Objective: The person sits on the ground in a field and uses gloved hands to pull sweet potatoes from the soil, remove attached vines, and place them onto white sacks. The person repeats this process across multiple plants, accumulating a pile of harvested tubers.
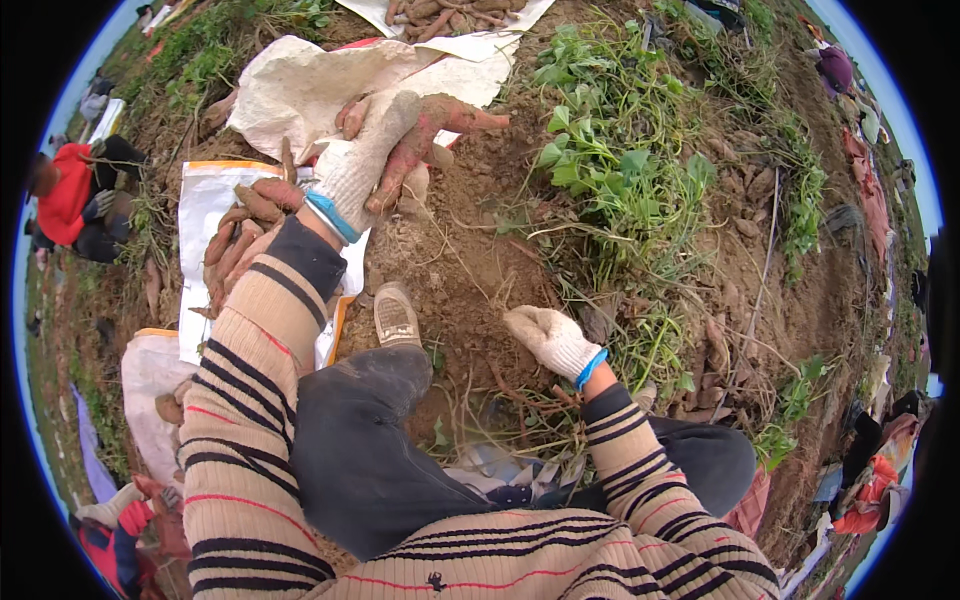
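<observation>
My left hand (369,154), in a dirty white knitted glove with a blue cuff, is shut on a large reddish sweet potato (442,116). Its tapered end points right, and another part hangs down beside the glove; whether this is one root or a joined cluster I cannot tell. Under my left forearm, several sweet potatoes (259,206) lie on a white woven sack (196,217) with an orange edge. My right hand (551,339), gloved the same way, is low over loose soil (472,262) with its fingers curled. Thin root strands pass near its fingertips; a grip on them is unclear.
Another white sack (292,82) lies ahead, with a sweet potato pile (442,16) beyond. Leafy vines (615,165) cover the ground at right, with more roots (750,187) past them. My shoe (396,315) rests on the soil. A person in red (64,195) works at left.
</observation>
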A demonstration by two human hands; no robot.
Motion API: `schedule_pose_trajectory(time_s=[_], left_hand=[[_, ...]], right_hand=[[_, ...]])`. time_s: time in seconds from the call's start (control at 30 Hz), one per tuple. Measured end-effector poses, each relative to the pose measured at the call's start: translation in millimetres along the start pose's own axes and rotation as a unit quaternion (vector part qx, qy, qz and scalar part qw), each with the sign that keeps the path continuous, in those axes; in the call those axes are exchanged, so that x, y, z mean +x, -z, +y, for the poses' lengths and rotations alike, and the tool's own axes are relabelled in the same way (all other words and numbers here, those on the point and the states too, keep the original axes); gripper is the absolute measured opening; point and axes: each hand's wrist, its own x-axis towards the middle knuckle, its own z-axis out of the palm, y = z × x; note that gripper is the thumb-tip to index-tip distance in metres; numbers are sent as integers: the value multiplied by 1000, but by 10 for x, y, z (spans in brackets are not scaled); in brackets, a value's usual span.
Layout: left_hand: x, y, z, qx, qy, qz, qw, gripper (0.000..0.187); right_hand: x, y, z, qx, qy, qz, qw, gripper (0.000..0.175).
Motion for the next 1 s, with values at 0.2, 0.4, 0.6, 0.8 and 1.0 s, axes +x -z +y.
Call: schedule_pose_trajectory(time_s=[0.2, 0.4, 0.6, 0.8, 1.0], left_hand=[[195, 759, -498, -66, -19, 363, 929, 66], [224, 639, -1312, -98, 93, 297, 945, 40], [143, 555, -1450, -127, 141, 256, 948, 44], [95, 582, -1481, -88, 172, 214, 957, 46], [73, 477, -1472, -40, 185, 188, 964, 59]], right_hand=[[354, -170, -77, -305, 86, -28, 948, 57], [1804, 588, -121, -436, 85, 49, 895, 43], [2656, 1056, 256, -542, -153, -21, 826, 58], [2930, 1192, 436, -537, -155, -99, 823, 84], [2781, 1018, 184, -530, -209, -163, 806, 88]])
